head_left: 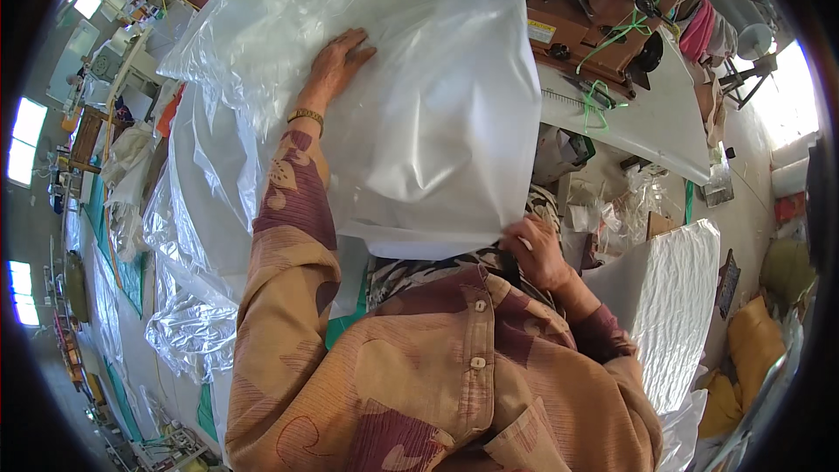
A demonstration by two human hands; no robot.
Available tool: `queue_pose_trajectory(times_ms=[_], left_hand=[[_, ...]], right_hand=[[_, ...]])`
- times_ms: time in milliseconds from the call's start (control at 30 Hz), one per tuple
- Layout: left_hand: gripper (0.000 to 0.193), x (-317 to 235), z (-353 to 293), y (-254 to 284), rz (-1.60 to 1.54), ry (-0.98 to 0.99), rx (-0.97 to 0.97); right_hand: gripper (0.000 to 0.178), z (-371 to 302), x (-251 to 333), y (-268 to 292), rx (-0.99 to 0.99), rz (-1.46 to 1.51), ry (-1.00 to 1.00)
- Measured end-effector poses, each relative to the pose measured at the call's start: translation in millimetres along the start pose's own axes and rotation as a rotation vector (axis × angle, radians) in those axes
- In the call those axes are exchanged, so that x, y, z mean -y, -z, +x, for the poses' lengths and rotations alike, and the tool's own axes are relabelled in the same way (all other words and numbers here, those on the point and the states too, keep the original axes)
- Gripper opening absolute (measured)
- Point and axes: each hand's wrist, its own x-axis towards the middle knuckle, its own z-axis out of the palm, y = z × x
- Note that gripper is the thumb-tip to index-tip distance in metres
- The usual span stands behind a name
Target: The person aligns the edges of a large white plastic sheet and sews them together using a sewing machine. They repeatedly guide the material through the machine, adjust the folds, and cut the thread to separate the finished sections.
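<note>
A large sheet of clear, milky plastic (437, 140) spreads in front of me and drapes down over my lap. My left hand (339, 61) rests on top of it with the fingers stretched out, pressing on the film. At the sheet's near right corner my right hand (540, 252) has its fingers closed on the edge. Along the sheet's far right side stands a brown sewing machine (581, 26), and the film's right edge runs up to its needle end. Whether the film lies under the presser foot I cannot make out.
A pale worktable (647, 131) carries the machine, with green ties (601, 105) hanging there. More crumpled plastic (197, 332) hangs at the left. A stack of whitish film (664, 306) stands at my right, with yellow sacks (752, 354) beyond. Cluttered benches line the far left.
</note>
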Motion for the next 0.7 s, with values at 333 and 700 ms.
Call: queue_pose_trajectory(times_ms=[333,700], left_hand=[[0.036,-52.8,-20.9,26.2,-0.171,0.033,-0.218],[0.029,-164.0,-78.6,49.9,-0.456,0.097,-0.239]], right_hand=[[0.037,73.8,8.9,10.8,0.006,0.029,-0.263],[0.048,235.8,-50.1,-12.2,-0.344,1.184,-0.409]])
